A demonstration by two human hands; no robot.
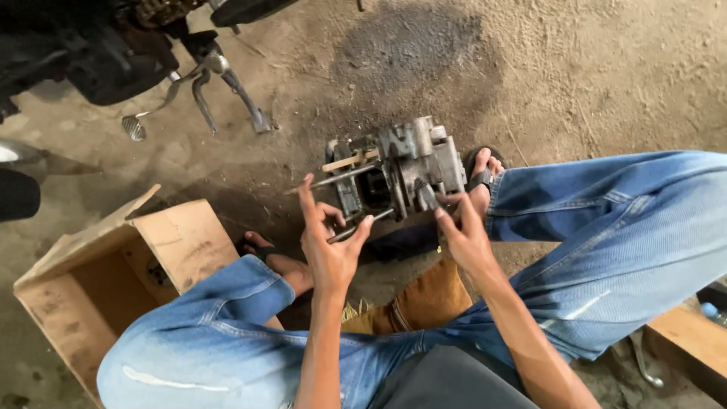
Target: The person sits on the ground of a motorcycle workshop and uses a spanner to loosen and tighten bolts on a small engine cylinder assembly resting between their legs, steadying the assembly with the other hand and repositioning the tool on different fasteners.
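A grimy grey metal engine part [401, 170] stands on the dirt floor between my sandalled feet. Long bolts or rods stick out of its left side. My left hand [327, 238] has its fingers spread around a thin metal rod [356, 226] at the part's lower left, touching it with the fingertips. My right hand [460, 227] pinches a dark piece on the part's lower right edge. My knees in blue jeans frame both hands.
An open cardboard box [98, 280] lies at the left by my knee. A motorcycle's underside with footpeg and kickstand [197, 83] is at the top left. A wooden plank [693, 337] and a metal tool [644, 363] lie at the right. A dark oil stain marks the floor.
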